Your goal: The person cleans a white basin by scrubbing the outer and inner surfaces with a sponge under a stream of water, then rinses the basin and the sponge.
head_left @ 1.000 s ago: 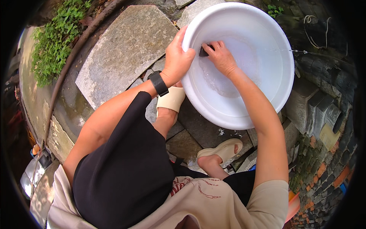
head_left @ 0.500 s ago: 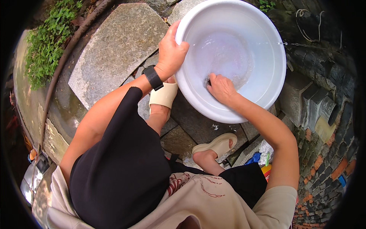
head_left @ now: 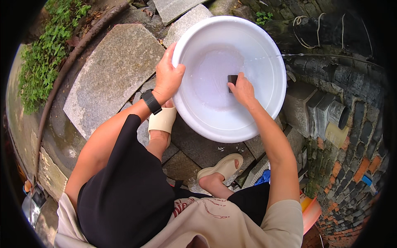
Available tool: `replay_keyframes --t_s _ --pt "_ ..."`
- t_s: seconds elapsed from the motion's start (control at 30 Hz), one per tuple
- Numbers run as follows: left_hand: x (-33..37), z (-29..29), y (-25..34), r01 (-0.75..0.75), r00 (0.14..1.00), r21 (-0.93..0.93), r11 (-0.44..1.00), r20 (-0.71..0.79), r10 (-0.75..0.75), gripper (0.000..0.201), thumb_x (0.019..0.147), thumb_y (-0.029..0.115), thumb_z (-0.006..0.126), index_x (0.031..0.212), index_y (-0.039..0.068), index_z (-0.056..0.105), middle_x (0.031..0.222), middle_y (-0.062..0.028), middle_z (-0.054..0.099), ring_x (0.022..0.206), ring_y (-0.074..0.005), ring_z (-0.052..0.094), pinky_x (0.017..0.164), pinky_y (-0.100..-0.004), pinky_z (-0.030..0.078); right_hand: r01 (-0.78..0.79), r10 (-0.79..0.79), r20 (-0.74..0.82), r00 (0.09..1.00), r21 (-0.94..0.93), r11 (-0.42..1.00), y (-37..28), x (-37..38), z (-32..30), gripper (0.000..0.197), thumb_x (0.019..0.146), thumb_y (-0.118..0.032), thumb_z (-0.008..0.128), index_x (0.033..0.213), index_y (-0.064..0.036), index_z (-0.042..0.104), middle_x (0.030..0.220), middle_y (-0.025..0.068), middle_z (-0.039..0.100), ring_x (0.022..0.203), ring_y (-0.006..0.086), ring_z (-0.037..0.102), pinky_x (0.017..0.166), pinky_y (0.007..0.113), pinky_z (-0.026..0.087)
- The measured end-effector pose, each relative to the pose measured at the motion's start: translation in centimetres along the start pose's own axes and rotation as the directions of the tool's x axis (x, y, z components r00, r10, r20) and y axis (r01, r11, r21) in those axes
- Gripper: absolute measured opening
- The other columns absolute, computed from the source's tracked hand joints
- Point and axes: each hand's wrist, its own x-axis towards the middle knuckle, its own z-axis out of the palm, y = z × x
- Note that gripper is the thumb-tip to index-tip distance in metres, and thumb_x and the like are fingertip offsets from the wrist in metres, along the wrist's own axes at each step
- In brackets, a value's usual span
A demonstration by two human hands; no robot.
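Note:
A large white plastic basin (head_left: pixel 209 131) stands in front of me, with some clear water spread over its bottom. My left hand (head_left: pixel 168 78) grips the basin's left rim, thumb on top and fingers hidden around the outside. Inside the basin, my right hand (head_left: pixel 243 91) is closed on a small dark rectangular block (head_left: pixel 232 84), perhaps a sponge; its exact kind cannot be made out. The block is at or close to the basin's bottom, right of the middle. A thin stream of water (head_left: pixel 269 56) enters over the right rim.
Flat stone slabs (head_left: pixel 113 66) pave the ground at left. My feet in cream slides (head_left: pixel 223 167) flank the near side. Brick and stone wall (head_left: pixel 351 153) rises at right, beside a grey pipe end (head_left: pixel 337 113). A brown pipe (head_left: pixel 58 82) and green plants (head_left: pixel 41 74) lie far left.
My right hand has moved with the dark block from the basin's near left to right of its middle, showing more of the block. My left hand still holds the rim. The whole view has shifted.

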Motion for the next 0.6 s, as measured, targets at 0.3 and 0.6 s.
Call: replay_keyframes --t_s 0.3,0.6 --pt "1.7 0.7 -0.8 0.040 0.997 -0.095 0.995 0.071 -0.034 0.060 0.077 0.013 0.060 0.134 0.000 0.046 0.115 -0.0193 0.062 0.100 -0.0257 0.063 0.089 -0.0349 0.049 0.288 -0.045 -0.450 0.892 0.488 0.824 -1.5 -8.7 -10.6 0.030 0.094 -0.017 0.058 0.118 0.0000 0.059 0.119 0.0150 0.055 0.093 0.0218 0.062 0.080 0.033 0.052" --pt "-6.9 -0.8 -0.5 0.553 0.809 -0.267 0.790 0.400 -0.431 0.050 0.087 0.028 0.064 0.119 -0.006 0.047 0.098 -0.0158 0.063 0.076 -0.0178 0.065 0.063 -0.0291 0.056 0.678 -0.231 -0.962 -0.145 -0.267 0.685 -3.4 -18.4 -42.3 0.062 0.096 -0.032 0.053 0.141 0.0034 0.029 0.140 0.0198 0.036 0.127 0.0318 0.043 0.104 0.043 0.038"
